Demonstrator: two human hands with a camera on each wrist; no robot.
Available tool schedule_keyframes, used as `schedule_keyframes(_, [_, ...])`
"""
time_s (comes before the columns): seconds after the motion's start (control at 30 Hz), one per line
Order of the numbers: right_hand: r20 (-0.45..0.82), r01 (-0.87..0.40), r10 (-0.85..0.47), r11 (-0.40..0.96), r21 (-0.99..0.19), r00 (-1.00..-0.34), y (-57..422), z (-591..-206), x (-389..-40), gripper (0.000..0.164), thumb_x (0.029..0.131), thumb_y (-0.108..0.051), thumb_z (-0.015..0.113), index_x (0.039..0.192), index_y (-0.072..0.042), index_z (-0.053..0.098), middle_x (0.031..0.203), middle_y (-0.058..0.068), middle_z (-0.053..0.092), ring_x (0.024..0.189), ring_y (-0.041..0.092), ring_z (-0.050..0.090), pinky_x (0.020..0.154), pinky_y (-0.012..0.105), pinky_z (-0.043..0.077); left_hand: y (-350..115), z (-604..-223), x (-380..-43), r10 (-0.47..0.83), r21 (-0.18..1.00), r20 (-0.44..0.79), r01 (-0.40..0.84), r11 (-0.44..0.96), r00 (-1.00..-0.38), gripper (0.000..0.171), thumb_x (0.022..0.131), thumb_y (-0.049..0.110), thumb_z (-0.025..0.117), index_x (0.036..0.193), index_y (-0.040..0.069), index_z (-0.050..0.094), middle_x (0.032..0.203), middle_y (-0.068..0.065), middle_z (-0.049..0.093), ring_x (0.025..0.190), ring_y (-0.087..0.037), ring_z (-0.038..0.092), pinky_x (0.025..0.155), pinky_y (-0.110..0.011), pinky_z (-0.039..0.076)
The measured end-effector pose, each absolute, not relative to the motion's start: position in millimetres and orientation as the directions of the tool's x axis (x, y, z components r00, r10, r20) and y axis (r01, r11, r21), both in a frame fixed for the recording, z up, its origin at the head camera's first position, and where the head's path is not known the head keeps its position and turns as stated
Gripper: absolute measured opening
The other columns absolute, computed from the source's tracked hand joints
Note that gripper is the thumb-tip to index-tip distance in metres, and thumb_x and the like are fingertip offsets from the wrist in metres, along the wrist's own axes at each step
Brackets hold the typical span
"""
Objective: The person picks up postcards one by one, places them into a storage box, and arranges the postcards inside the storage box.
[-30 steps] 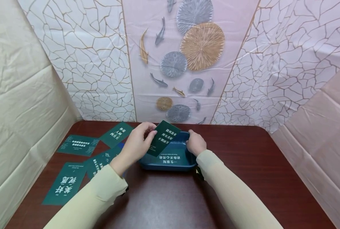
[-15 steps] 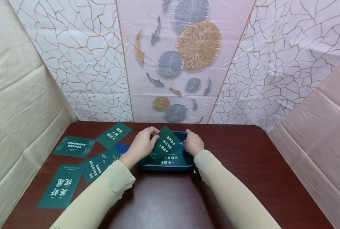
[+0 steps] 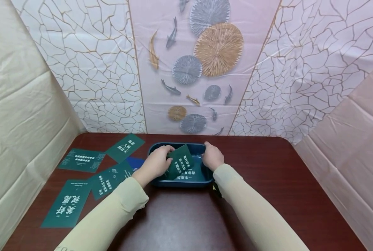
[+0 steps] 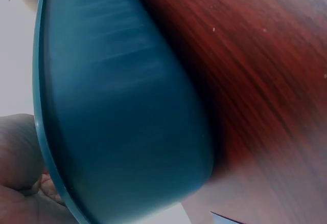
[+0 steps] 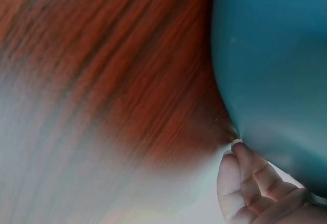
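Observation:
My left hand (image 3: 156, 162) pinches a dark green card (image 3: 184, 158) with white writing, tilted and low inside a blue tray (image 3: 181, 184). Under it, another green card (image 3: 192, 175) lies on the tray's bottom, partly covered. My right hand (image 3: 213, 157) grips the tray's right end. In the right wrist view, the right hand's fingers (image 5: 244, 178) reach against the outside of the tray (image 5: 276, 81). The left wrist view is mostly filled by the tray's outer wall (image 4: 122, 106), with part of the left hand (image 4: 23, 162) behind its rim.
Several green cards lie to the left of the tray, among them a card (image 3: 66, 204) near the table's left edge and a card (image 3: 125, 148) at the back. A blue piece (image 3: 134, 162) shows beside the left wrist. The brown table (image 3: 268, 181) meets a patterned cloth (image 3: 186, 69) behind.
My left hand has moved down and slightly left, bringing its card lower into the tray. My right hand keeps its grip on the tray's right end. The view has shifted slightly.

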State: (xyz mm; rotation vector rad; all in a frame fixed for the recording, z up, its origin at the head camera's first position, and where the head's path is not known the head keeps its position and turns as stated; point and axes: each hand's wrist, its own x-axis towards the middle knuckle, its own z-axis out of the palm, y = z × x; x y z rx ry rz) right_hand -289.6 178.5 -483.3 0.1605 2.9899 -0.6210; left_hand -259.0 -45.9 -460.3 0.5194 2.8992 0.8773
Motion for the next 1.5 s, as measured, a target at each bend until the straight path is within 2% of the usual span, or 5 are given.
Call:
schedule_keyframes(0.3, [-0.106, 0.134, 0.099, 0.908, -0.397, -0.989, 179.0, -484.3, -290.0, 0.056, 0.096, -0.018, 0.062, 0.147, -0.012, 0.039, 0.131, 0.015, 0.058, 0.107, 0.028, 0.06, 0.089, 0.051, 0.05, -43.9, -465.6, -257.4, 0.392, 0.469, -0.002, 0.345, 0.813, -0.92, 0.045, 0.091, 0.016, 0.068, 0.133, 0.01, 0.054, 0.126, -0.009, 0.057, 0.111, -0.022, 0.055, 0.094, -0.04, 0.046])
schedule_keyframes(0.53, [-0.11, 0.136, 0.101, 0.912, -0.387, -0.989, 178.1, -483.3, -290.1, 0.055, 0.096, -0.018, 0.062, 0.146, -0.012, 0.04, 0.131, 0.015, 0.057, 0.108, 0.028, 0.06, 0.089, 0.052, 0.049, -40.6, -467.9, -257.6, 0.381, 0.399, -0.002, 0.349, 0.848, -0.924, 0.049, 0.087, 0.017, 0.072, 0.131, 0.008, 0.054, 0.126, -0.011, 0.058, 0.113, -0.029, 0.053, 0.099, -0.048, 0.04])
schedule_keyframes(0.73, [-0.109, 0.131, 0.096, 0.913, -0.385, -0.989, 178.2, -482.7, -290.4, 0.055, 0.096, -0.018, 0.061, 0.147, -0.013, 0.039, 0.131, 0.014, 0.057, 0.108, 0.028, 0.06, 0.088, 0.05, 0.05, -38.8, -468.9, -256.7, 0.42, 0.365, -0.015, 0.386, 0.848, -0.908, 0.049, 0.088, 0.019, 0.072, 0.133, 0.013, 0.054, 0.125, -0.011, 0.056, 0.112, -0.031, 0.051, 0.096, -0.05, 0.04])
schedule_keyframes(0.87, [-0.11, 0.126, 0.09, 0.914, -0.385, -0.99, 178.3, -483.2, -290.2, 0.056, 0.096, -0.018, 0.061, 0.148, -0.013, 0.039, 0.13, 0.014, 0.058, 0.106, 0.027, 0.06, 0.086, 0.05, 0.051, -37.2, -470.5, -256.1, 0.441, 0.371, -0.052, 0.393, 0.841, -0.896, 0.051, 0.089, 0.018, 0.07, 0.137, 0.016, 0.052, 0.129, -0.01, 0.054, 0.113, -0.033, 0.048, 0.095, -0.051, 0.039])
schedule_keyframes(1.5, [-0.112, 0.129, 0.092, 0.911, -0.392, -0.989, 177.7, -483.0, -290.8, 0.056, 0.097, -0.018, 0.06, 0.148, -0.013, 0.039, 0.13, 0.014, 0.058, 0.106, 0.028, 0.061, 0.086, 0.049, 0.051, -31.0, -476.1, -259.9, 0.452, 0.399, -0.157, 0.362, 0.842, -0.878, 0.055, 0.088, 0.015, 0.072, 0.138, 0.007, 0.05, 0.132, -0.013, 0.052, 0.12, -0.032, 0.048, 0.1, -0.046, 0.04])
